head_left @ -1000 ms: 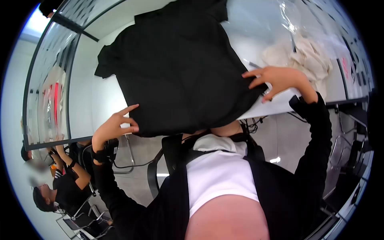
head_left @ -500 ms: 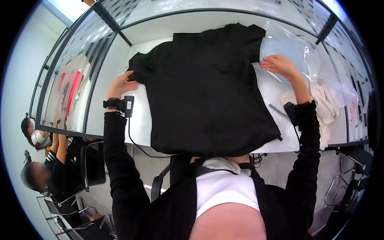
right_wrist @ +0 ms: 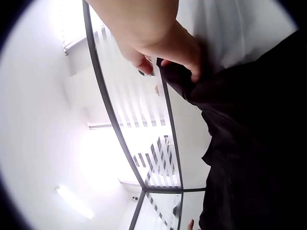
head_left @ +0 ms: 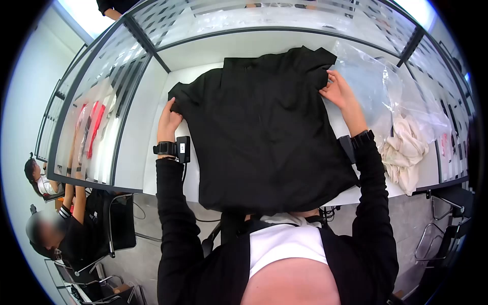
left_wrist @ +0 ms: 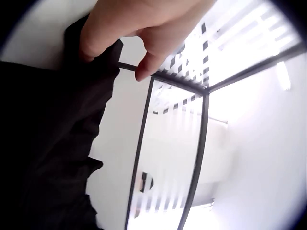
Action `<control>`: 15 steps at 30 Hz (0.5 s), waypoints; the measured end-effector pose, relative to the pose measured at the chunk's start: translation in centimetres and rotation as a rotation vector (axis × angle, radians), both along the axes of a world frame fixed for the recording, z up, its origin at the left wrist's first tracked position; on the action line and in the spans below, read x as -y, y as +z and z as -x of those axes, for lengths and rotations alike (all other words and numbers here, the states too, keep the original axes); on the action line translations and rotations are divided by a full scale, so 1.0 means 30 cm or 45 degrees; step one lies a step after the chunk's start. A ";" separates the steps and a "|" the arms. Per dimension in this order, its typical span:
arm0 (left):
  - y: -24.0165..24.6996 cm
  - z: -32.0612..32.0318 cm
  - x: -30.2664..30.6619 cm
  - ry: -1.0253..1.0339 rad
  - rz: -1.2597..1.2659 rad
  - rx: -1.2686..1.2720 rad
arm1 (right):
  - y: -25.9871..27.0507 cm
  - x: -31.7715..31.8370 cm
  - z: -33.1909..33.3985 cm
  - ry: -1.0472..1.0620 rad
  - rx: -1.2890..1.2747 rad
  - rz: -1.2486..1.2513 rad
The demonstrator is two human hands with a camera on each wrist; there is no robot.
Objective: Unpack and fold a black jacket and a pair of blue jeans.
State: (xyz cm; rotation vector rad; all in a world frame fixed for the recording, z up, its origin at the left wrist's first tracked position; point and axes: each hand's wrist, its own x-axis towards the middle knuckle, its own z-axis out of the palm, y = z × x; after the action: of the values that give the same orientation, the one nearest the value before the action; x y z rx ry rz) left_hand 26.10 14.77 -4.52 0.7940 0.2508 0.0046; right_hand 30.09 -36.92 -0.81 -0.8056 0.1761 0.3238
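Observation:
A black short-sleeved shirt (head_left: 264, 137) lies spread on the white table, its lower hem toward the person's lap. At the left sleeve edge my left hand (head_left: 169, 119) pinches the cloth. My right hand (head_left: 339, 92) pinches the edge of the opposite sleeve. The left wrist view shows the thumb pressed against the bunched sleeve (left_wrist: 91, 81), with another finger apart from the cloth. In the right wrist view the sleeve (right_wrist: 180, 81) rises in a fold between thumb and fingertips.
Clear plastic sheeting (head_left: 361, 81) and a crumpled cream cloth (head_left: 406, 152) lie to the right. Glass partitions with dark frames (head_left: 152, 48) stand around the table. At left, a person in black sits on a chair (head_left: 122, 223).
Both hands moved up from the shirt's lower hem to its sleeves, where they now take hold. The head view has shifted as well.

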 end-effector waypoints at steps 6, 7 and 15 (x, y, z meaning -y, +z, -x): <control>0.044 0.018 0.036 0.384 -0.122 0.298 | -0.017 0.033 -0.038 -0.220 0.313 -0.187; 0.049 0.025 0.033 0.334 -0.133 0.392 | -0.008 0.032 -0.035 -0.251 0.361 -0.232; 0.056 0.031 -0.007 0.442 -0.320 0.677 | 0.039 0.077 -0.022 -0.520 0.623 -0.523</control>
State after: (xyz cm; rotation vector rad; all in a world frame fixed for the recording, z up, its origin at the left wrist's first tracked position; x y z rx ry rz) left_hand 25.18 14.97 -2.85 0.9593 -0.1232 0.5766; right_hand 30.77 -39.23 0.35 -0.4069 -0.1827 -0.2232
